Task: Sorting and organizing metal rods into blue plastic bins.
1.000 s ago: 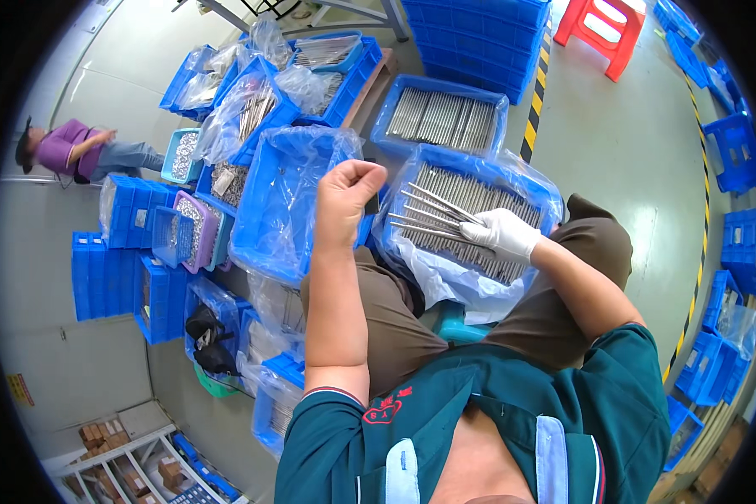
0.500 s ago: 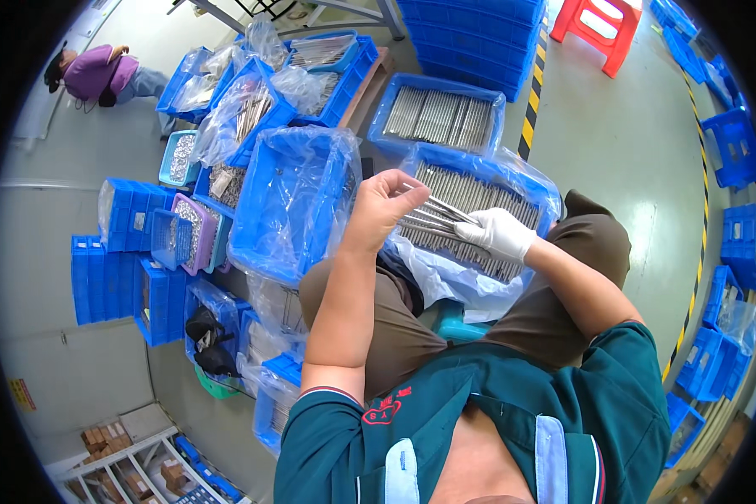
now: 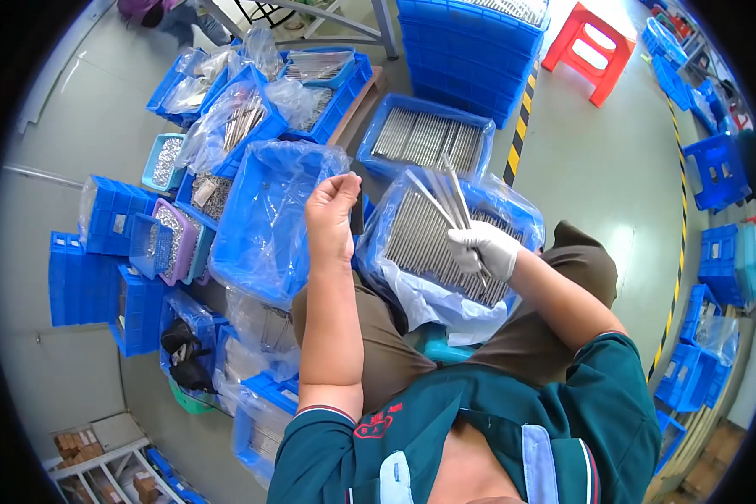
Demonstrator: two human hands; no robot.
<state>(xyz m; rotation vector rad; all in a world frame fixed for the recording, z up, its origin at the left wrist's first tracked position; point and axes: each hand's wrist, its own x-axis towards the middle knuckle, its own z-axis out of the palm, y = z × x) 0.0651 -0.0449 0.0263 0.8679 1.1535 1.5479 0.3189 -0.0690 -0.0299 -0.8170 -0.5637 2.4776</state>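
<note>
Several metal rods [image 3: 459,193], fanned above the rod bin [image 3: 527,220] | right hand [image 3: 494,249], white-gloved, over the rod bin: closed around those rods | left hand [image 3: 331,210], bare, left of the rod bin: fingertips pinched together, cannot tell if anything is between | lined blue crate [image 3: 260,223]: farther left of the rod bin | second tray [image 3: 489,143]: just beyond the rod bin

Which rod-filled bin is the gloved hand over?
The nearer blue bin, by the knees: the gloved right hand holds several metal rods over it. The farther rod-filled bin, just beyond, has no hand above it.
</note>
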